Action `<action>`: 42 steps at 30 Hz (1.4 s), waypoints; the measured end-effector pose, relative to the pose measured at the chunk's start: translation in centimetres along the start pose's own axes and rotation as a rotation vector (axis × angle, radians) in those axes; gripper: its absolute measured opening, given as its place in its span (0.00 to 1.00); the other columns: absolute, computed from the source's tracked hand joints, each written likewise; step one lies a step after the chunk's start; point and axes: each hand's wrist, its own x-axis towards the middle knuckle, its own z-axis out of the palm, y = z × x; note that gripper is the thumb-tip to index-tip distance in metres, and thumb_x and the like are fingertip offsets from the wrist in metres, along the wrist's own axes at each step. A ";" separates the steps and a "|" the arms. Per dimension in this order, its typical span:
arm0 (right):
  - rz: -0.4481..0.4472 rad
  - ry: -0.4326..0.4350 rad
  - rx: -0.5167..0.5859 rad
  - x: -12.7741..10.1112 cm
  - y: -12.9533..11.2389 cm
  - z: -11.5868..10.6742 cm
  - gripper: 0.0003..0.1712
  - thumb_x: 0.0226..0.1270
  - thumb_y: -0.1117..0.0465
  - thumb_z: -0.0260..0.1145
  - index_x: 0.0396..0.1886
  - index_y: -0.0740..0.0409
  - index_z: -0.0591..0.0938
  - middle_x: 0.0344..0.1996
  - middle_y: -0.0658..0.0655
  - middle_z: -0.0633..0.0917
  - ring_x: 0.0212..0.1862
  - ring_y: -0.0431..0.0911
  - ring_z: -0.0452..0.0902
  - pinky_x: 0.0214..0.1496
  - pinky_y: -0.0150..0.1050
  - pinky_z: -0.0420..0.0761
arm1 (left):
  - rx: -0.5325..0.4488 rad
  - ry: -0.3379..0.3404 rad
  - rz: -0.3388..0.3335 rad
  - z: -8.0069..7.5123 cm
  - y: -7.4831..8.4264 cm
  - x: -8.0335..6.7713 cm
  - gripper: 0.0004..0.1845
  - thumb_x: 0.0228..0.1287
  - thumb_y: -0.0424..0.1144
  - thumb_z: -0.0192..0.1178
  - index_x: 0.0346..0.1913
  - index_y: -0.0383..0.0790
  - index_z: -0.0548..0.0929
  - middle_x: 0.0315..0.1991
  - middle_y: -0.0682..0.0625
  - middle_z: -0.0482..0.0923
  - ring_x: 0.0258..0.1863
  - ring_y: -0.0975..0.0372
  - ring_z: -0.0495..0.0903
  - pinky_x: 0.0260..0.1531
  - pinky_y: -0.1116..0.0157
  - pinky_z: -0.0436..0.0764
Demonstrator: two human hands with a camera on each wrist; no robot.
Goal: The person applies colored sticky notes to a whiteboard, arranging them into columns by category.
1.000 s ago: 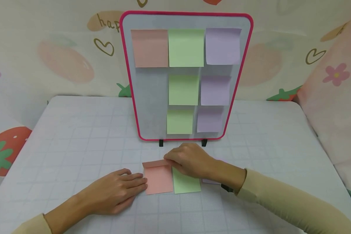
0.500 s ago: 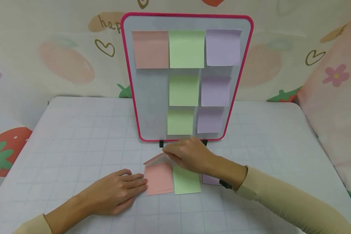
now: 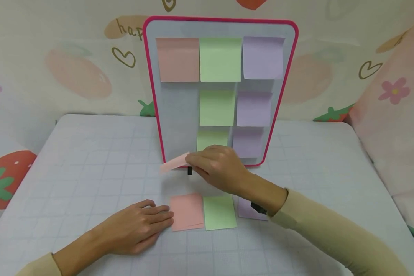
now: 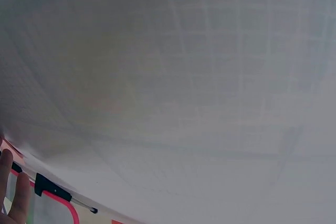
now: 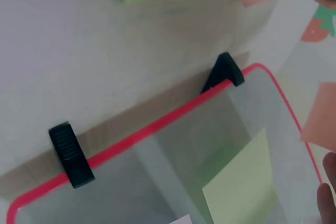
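My right hand [image 3: 220, 168] pinches a pink sticky note [image 3: 173, 162] by its right end, in front of the whiteboard's lower left edge. In the right wrist view the note [image 5: 321, 119] shows at the right border, above my fingertips [image 5: 326, 203]. On the table, my left hand [image 3: 138, 229] lies with extended fingers, their tips at the left edge of a pink sticky note pad [image 3: 187, 212]. Beside that pad lie a green pad [image 3: 220, 214] and a purple pad [image 3: 245, 210], the latter partly hidden by my right wrist.
A pink-framed whiteboard [image 3: 179, 119] stands upright on black feet [image 3: 189, 171]. Its top row holds pink [image 3: 178, 60], green [image 3: 220, 59] and purple [image 3: 263, 58] notes; more green and purple ones hang below. A patterned cloth [image 3: 79, 69] hangs behind the table.
The pink note has come off the pad and risen toward the whiteboard in my right hand. My left hand has stayed beside the pad.
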 end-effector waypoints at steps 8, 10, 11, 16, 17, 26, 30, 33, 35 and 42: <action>-0.086 0.151 -0.118 1.2 0.8 0.0 0.09 0.57 0.72 0.71 0.39 0.62 0.87 0.37 0.54 0.90 0.37 0.44 0.87 0.46 0.38 0.85 | 0.000 0.013 0.005 0.0 0.0 0.1 0.19 0.66 0.41 0.57 0.56 0.39 0.85 0.55 0.50 0.84 0.55 0.60 0.82 0.51 0.59 0.79; -0.107 0.190 -0.143 1.5 1.0 0.0 0.09 0.58 0.72 0.71 0.39 0.63 0.87 0.37 0.55 0.90 0.38 0.45 0.87 0.47 0.38 0.85 | 0.003 0.016 0.008 0.0 0.0 0.1 0.18 0.66 0.41 0.56 0.55 0.39 0.85 0.54 0.50 0.84 0.55 0.60 0.82 0.51 0.59 0.79; -0.117 0.209 -0.157 1.6 1.1 -0.1 0.08 0.59 0.72 0.71 0.39 0.63 0.87 0.38 0.55 0.90 0.39 0.46 0.87 0.47 0.39 0.85 | 0.002 0.015 0.008 0.0 0.0 0.1 0.18 0.66 0.41 0.57 0.55 0.39 0.85 0.54 0.50 0.84 0.55 0.60 0.82 0.51 0.60 0.79; -0.170 0.303 -0.283 2.3 1.5 -0.5 0.08 0.61 0.71 0.71 0.40 0.65 0.87 0.39 0.58 0.90 0.42 0.48 0.88 0.48 0.40 0.84 | 0.001 0.006 0.002 0.0 0.1 0.1 0.19 0.62 0.40 0.60 0.55 0.39 0.85 0.55 0.50 0.84 0.55 0.60 0.82 0.51 0.59 0.79; -0.178 0.321 -0.314 2.5 1.6 -0.6 0.08 0.61 0.71 0.71 0.40 0.65 0.87 0.39 0.58 0.90 0.42 0.48 0.88 0.48 0.40 0.84 | 0.001 0.004 0.001 0.0 0.1 0.0 0.20 0.62 0.40 0.61 0.56 0.39 0.85 0.55 0.50 0.84 0.55 0.60 0.82 0.51 0.59 0.79; -0.210 0.420 -0.491 3.7 2.7 -0.9 0.08 0.59 0.72 0.72 0.40 0.65 0.88 0.38 0.59 0.90 0.42 0.49 0.88 0.46 0.39 0.85 | 0.001 0.013 0.005 0.1 0.1 0.0 0.19 0.63 0.41 0.59 0.56 0.39 0.85 0.55 0.50 0.83 0.55 0.60 0.82 0.51 0.59 0.79; -0.198 0.450 -0.508 4.0 3.3 -0.9 0.08 0.59 0.73 0.72 0.39 0.66 0.88 0.37 0.60 0.90 0.40 0.50 0.88 0.44 0.40 0.85 | 0.003 0.019 0.006 0.1 0.1 -0.1 0.19 0.64 0.40 0.58 0.56 0.39 0.85 0.55 0.50 0.84 0.55 0.60 0.82 0.51 0.59 0.79; -0.186 0.458 -0.504 4.1 3.6 -0.9 0.08 0.59 0.73 0.71 0.39 0.67 0.87 0.37 0.61 0.90 0.40 0.51 0.88 0.43 0.41 0.86 | 0.004 0.021 0.008 0.1 0.1 -0.1 0.19 0.64 0.40 0.58 0.56 0.39 0.85 0.55 0.50 0.84 0.55 0.60 0.82 0.51 0.59 0.79; -0.181 0.457 -0.498 4.1 3.8 -0.9 0.08 0.60 0.73 0.71 0.40 0.68 0.87 0.38 0.61 0.90 0.41 0.51 0.88 0.44 0.42 0.86 | 0.004 0.022 0.008 0.1 0.1 0.0 0.19 0.65 0.40 0.57 0.56 0.39 0.85 0.55 0.50 0.84 0.55 0.60 0.82 0.51 0.59 0.79; -0.172 0.437 -0.485 4.3 4.1 -1.0 0.08 0.61 0.73 0.70 0.41 0.68 0.87 0.39 0.62 0.89 0.42 0.52 0.88 0.44 0.42 0.86 | 0.005 0.028 0.007 0.1 0.1 -0.1 0.19 0.70 0.41 0.50 0.55 0.39 0.85 0.54 0.50 0.84 0.55 0.60 0.82 0.51 0.59 0.79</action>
